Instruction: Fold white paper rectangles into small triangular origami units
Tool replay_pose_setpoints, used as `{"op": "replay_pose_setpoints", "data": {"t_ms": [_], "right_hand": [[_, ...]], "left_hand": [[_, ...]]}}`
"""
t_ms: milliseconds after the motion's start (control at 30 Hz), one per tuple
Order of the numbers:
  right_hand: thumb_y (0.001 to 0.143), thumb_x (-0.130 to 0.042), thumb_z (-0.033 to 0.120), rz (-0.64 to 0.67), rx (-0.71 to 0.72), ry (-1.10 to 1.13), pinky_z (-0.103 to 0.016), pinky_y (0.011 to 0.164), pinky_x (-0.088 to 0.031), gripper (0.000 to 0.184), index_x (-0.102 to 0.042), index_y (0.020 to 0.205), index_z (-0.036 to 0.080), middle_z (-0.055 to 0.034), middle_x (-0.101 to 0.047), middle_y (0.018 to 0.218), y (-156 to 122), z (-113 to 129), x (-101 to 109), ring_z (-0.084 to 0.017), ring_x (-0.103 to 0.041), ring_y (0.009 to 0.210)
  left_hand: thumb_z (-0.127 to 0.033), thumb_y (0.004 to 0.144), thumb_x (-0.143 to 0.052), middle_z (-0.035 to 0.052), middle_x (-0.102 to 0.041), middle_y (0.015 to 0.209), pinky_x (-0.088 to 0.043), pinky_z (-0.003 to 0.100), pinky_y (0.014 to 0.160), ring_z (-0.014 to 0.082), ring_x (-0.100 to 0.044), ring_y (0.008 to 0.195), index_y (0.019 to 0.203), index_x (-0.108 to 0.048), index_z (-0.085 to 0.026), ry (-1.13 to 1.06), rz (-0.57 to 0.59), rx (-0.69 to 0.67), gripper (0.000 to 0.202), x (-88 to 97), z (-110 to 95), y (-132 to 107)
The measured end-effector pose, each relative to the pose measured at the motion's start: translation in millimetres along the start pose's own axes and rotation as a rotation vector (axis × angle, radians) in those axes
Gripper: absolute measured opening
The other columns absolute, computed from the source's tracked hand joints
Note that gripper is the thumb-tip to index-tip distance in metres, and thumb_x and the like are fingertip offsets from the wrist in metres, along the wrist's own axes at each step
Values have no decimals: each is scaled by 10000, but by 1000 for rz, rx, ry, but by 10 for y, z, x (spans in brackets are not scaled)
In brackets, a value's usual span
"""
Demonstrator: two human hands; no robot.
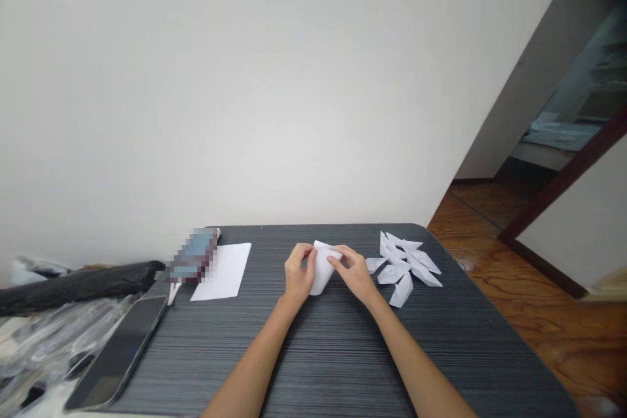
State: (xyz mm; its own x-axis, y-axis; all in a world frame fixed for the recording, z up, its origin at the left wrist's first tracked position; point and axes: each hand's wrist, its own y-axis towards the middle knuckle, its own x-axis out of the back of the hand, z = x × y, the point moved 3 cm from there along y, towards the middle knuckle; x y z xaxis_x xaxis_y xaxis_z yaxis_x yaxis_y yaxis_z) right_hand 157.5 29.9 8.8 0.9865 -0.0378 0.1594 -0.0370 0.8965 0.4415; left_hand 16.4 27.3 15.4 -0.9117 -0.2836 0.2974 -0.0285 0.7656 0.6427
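A white sheet of paper, bent over on itself, is held up between my two hands above the dark table. My left hand pinches its upper left edge between thumb and fingers. At the upper right corner, my right hand grips the paper the same way. Just right of my right hand lies a loose pile of folded white paper pieces, several of them long and pointed. Farther left, a stack of flat white paper rests on the table.
A phone-like device, blurred out, overlaps the white paper stack. A dark-screened phone or tablet lies along the left edge of the table. Beyond that edge are a black roll and clear plastic wrapping. A wall stands behind.
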Motion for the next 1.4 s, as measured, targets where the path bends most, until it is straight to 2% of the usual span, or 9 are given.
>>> {"op": "replay_pose_setpoints", "data": {"t_ms": [67,167,233,400,700,1000,1133,1233,1400], "right_hand": [[722,-531,306,-5,-2,-27,-277,699,-425,168,-609,731,158,-47,-601,785,0,-21,-4,-171,-545,769],[729,-526,288,-27,1,-20,-272,690,-422,160,-610,736,152,-42,-607,759,4,-42,8,-165,-548,738],[729,-526,287,-35,3,-19,-270,686,-422,164,-612,747,149,-43,-608,758,4,-40,18,-165,-548,735],[723,-524,311,-43,4,-40,-262,676,-418,184,-605,713,145,-39,-602,724,-3,6,34,-161,-542,709],[738,-496,325,-41,-48,-78,-247,620,-409,218,-590,682,137,-29,-587,664,-18,29,40,-153,-520,655],[725,-509,332,-40,-73,-70,-238,590,-403,223,-582,641,139,-14,-567,624,-19,3,47,-138,-502,617],[683,-566,336,-62,-158,111,-235,570,-410,191,-591,740,156,-13,-594,650,-21,-17,17,-137,-526,611],[653,-605,342,-55,-304,356,-240,544,-419,322,-562,924,172,-3,-615,626,-20,-65,-10,-136,-548,575],[611,-650,364,-107,-395,436,-246,578,-417,246,-618,649,123,-35,-635,602,-8,-141,53,-138,-560,570]], "left_hand": [[-241,785,-446,43,-555,784,-452,241,682,132,-544,739,825,-532,-155,-47,18,23,128,-26,22,-13],[-245,783,-461,47,-568,815,-464,236,673,127,-566,726,1028,-485,-152,-135,47,84,263,-51,45,-23],[-250,785,-463,44,-574,799,-463,230,654,123,-567,702,1076,-476,-148,-157,55,101,309,-49,36,-21],[-256,797,-440,45,-584,740,-432,215,612,121,-538,672,836,-604,-140,-86,94,44,205,-24,-43,-3],[-258,814,-396,29,-552,639,-384,209,557,103,-479,569,791,-612,-135,27,125,-27,250,-27,-100,-7],[-235,811,-395,34,-551,642,-384,207,553,103,-480,570,762,-596,-133,52,134,-58,231,-53,-57,-32],[-259,805,-407,20,-547,593,-376,199,529,97,-472,533,701,-598,-132,79,123,5,252,-39,-20,-25],[-287,799,-414,22,-581,610,-375,192,511,101,-489,537,708,-614,-127,52,105,110,272,-25,33,-19],[-330,774,-437,22,-607,608,-369,184,476,108,-511,531,720,-642,-110,-38,123,227,305,-46,94,-22]]}}
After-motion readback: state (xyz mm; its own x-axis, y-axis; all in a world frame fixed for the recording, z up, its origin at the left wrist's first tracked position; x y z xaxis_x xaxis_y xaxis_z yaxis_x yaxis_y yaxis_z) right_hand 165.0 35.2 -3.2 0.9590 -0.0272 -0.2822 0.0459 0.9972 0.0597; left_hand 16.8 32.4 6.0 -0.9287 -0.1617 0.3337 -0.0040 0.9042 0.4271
